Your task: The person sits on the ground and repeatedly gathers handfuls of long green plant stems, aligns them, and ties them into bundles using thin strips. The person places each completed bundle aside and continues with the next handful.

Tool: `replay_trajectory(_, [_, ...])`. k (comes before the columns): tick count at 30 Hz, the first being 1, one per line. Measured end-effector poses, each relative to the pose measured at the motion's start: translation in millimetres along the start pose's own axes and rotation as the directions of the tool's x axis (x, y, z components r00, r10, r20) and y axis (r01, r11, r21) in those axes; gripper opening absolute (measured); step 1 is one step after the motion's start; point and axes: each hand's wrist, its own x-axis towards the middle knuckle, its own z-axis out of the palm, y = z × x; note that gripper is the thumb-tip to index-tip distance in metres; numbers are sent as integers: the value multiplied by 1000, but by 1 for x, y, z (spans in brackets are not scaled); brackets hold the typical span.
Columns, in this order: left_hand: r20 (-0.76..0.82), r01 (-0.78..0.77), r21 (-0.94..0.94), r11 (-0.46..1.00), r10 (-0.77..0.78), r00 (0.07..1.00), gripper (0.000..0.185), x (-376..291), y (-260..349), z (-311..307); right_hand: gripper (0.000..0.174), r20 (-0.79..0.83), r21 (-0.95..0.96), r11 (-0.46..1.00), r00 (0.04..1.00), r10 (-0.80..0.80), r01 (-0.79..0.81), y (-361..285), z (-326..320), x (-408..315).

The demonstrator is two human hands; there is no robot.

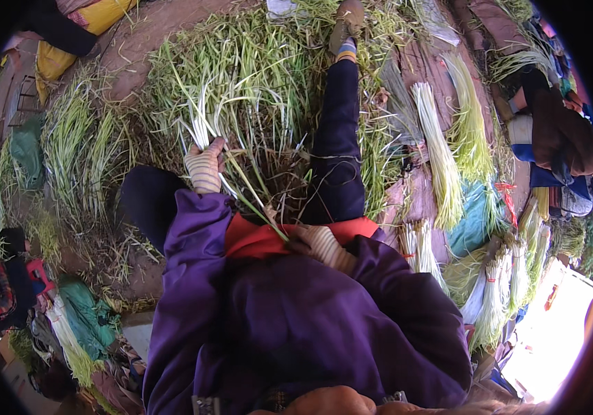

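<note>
My left hand [205, 163], in a striped fingerless glove, is closed around a small bunch of pale stalks [200, 124] whose white ends fan out above it. In a matching glove, my right hand [320, 245] is at my waist, over a red cloth [250, 236]. Its fingers are at the end of a green stalk [263, 210] that slants down from the left hand; the fingertips are partly hidden. Beyond the hands a large heap of loose green and white stalks [250, 93] covers the ground between my legs.
Bundled pale stalks [437, 155] lie at the right on brown sheeting, beside a green plastic bag [470, 218]. Tied bundles [493, 295] stand lower right. More loose stalks [73, 145] lie at the left. Other people sit at both edges. My outstretched leg [339, 124] borders the heap.
</note>
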Motion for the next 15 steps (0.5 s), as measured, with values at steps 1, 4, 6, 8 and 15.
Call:
replay_trajectory(1, [81, -29, -6, 1000, 30, 996, 16, 1, 2, -4, 22, 150, 72, 988, 981, 125, -137, -3, -9, -6])
replay_trajectory(4, [167, -49, 9, 999, 47, 985, 17, -5, 0, -2, 26, 134, 74, 965, 962, 239, -251, -10, -35, 0])
replay_trajectory(6, [201, -56, -5, 998, 56, 978, 15, -10, 0, 1, 26, -19, -246, 948, 979, 205, -203, -15, -43, 21])
replay_trajectory(8, [242, -82, 4, 997, 78, 967, 13, -15, 1, 3, 24, -242, -255, 945, 960, 142, -204, -20, -47, 46])
replay_trajectory(15, [421, -400, 124, 908, 317, 850, 15, -32, -5, 11, 26, -471, 182, 982, 872, 135, -54, -42, -46, 129])
